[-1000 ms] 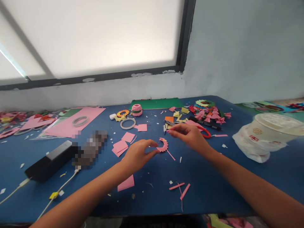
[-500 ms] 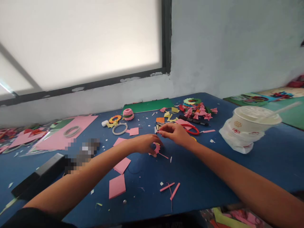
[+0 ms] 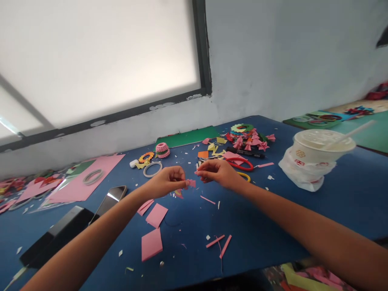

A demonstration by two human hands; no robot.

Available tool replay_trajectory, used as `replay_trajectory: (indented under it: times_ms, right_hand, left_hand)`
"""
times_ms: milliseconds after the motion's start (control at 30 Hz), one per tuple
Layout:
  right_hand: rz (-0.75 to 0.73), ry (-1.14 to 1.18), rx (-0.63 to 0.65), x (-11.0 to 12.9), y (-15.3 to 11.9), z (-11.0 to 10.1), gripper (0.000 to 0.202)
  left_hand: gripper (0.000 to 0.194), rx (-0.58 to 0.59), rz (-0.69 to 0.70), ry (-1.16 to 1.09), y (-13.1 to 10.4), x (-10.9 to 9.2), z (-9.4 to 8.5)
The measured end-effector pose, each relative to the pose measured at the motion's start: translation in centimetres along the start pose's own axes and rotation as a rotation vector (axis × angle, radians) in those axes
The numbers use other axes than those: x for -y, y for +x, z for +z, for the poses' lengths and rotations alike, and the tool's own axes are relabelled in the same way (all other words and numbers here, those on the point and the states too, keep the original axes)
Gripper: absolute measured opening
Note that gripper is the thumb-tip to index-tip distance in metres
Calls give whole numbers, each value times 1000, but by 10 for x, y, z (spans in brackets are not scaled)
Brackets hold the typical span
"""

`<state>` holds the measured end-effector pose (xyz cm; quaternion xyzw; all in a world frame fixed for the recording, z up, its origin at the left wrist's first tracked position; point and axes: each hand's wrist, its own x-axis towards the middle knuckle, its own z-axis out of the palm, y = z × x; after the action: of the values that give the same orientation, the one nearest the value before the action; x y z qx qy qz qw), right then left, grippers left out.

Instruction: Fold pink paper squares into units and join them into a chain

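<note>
My left hand (image 3: 169, 181) pinches a small pink paper piece (image 3: 191, 183) between thumb and finger, above the table. Just under that hand shows a pink and yellowish paper piece (image 3: 179, 193), partly hidden; whether the hand also holds it I cannot tell. A short gap away, my right hand (image 3: 218, 173) has its thumb and fingertips pressed together. Anything between them is too small to make out. Behind the right hand lie red-handled scissors (image 3: 242, 164) and a yellow scissor handle (image 3: 244, 176). Pink paper squares (image 3: 152, 244) are spread below my left forearm.
A lidded cup with a straw (image 3: 323, 149) stands at the right. Tape rolls (image 3: 152, 169), a black marker (image 3: 248, 153), folded pink paper pieces (image 3: 254, 139) and a ringed pink paper piece (image 3: 162, 150) lie further back. A phone (image 3: 112, 200) rests by a black box (image 3: 57, 234).
My left hand has lifted and drawn left, now showing the pink piece in its pinch. My right hand has shifted slightly left, fingers still pressed together. The view has tilted a little.
</note>
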<state>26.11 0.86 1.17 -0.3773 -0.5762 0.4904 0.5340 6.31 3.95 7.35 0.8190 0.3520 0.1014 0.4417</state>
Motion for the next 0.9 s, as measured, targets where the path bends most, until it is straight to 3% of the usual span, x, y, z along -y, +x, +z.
replay_trajectory:
  times_ms: [100,233,367,600,900]
  right_hand:
    - [-15,58,11,6,-4,5,27]
    - [-30,37,42,12,-13,13,23]
    - [-25,-1,94,14,-21,21,21]
    - [-34,-105,85,12,-24,23,24]
    - [-10,-247,101,13,-30,30,23]
  left_hand:
    - [22,-200,59,-269,-16,3,14]
    - [19,-374,87,-318,-32,5,30]
    - [17,-472,96,-373,-38,10,41]
    - [16,-519,83,-393,-43,15,49]
    - [17,-455,121,-409,-51,16,57]
